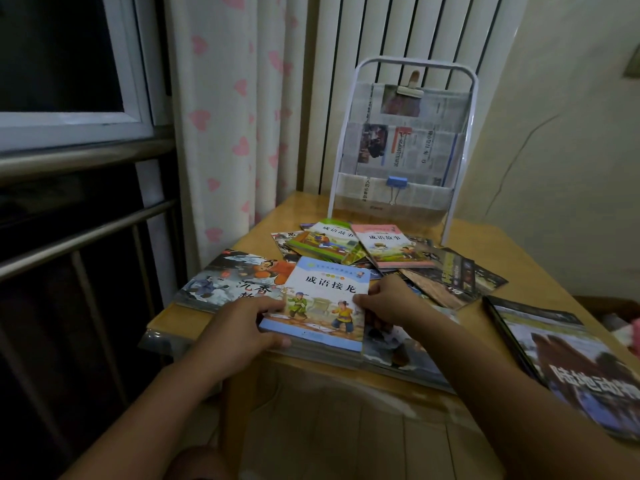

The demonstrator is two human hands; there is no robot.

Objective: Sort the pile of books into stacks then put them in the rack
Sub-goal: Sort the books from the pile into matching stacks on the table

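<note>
Head view: both hands are on the blue book point(323, 299) at the table's point(485, 244) near edge — left hand point(239, 327) grips its left side, right hand point(384, 301) pinches the right. Best to square it on the stack beneath before letting go — the pile point(363, 249) waits beyond, in front of the rack point(403, 143).

Both hands hold a pale blue-bordered picture book point(320, 303) over the near stack on the wooden table point(485, 247): the left hand point(239, 327) grips its left edge, the right hand point(388, 299) its right edge. Behind lies a loose pile of books point(381, 251), before a white wire rack lined with newspaper point(403, 147).
</note>
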